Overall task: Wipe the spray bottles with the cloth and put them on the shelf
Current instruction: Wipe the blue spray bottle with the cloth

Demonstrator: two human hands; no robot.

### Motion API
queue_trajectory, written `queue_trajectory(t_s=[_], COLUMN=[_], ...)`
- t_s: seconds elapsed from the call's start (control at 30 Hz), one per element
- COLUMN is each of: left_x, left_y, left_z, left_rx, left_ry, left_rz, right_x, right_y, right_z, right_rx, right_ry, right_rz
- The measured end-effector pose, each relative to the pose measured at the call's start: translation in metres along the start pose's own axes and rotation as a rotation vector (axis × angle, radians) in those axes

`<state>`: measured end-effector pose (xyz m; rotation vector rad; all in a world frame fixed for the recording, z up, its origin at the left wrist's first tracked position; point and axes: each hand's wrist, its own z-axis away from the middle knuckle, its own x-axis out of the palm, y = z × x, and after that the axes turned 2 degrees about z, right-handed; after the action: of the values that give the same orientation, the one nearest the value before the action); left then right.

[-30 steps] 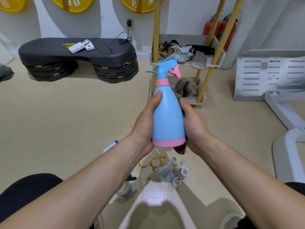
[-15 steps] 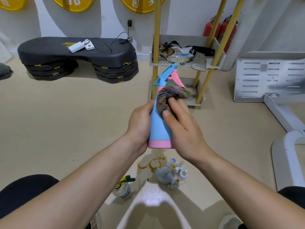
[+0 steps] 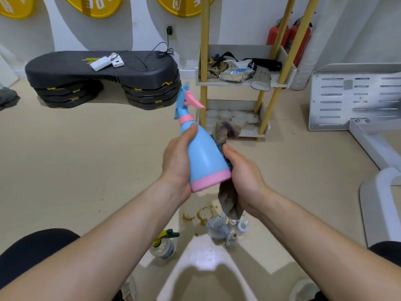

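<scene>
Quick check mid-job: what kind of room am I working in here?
Likely a gym's utility corner, though I can't be sure: a black aerobic step on stacked risers, yellow discs on the wall, and a shelf cluttered with rags.

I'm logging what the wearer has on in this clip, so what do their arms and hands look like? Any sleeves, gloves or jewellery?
The left forearm and right forearm are bare down to the picture's lower edge, and no sleeves show. The left hand and right hand wear no gloves. No watch, bracelet or ring shows on the parts in view.
</scene>
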<state>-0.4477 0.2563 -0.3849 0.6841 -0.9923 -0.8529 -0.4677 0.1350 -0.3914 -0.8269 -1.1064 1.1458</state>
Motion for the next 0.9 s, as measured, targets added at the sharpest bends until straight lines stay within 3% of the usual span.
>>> queue_trajectory(t_s=[0.13,0.3,0.43,0.57,0.8,0.9], left_x=[-0.008,-0.008,0.001,0.001,-0.014,-0.02], left_y=[0.01,0.006,0.001,0.003,0.007,0.012], left_z=[-0.011,-0.016,-0.014,-0.019,-0.028,-0.029], left_rx=[0.01,0.126,0.386,0.633,0.673,0.626], left_ry=[0.074,0.227,0.343,0.358,0.384,0.375], left_rz=[0.117,0.066,-0.199,-0.486,-0.669,-0.674], right_x=[0.011,0.021,0.027,0.022,0.004,-0.006], right_y=[0.01,0.012,0.011,0.004,-0.017,-0.024], right_z=[0.01,0.011,0.01,0.008,0.0,-0.005], right_rx=[0.094,0.17,0.31,0.358,0.41,0.35], right_ry=[0.092,0.112,0.068,-0.035,-0.009,0.093], right_rz=[-0.164,-0.307,-0.422,-0.487,-0.123,-0.032])
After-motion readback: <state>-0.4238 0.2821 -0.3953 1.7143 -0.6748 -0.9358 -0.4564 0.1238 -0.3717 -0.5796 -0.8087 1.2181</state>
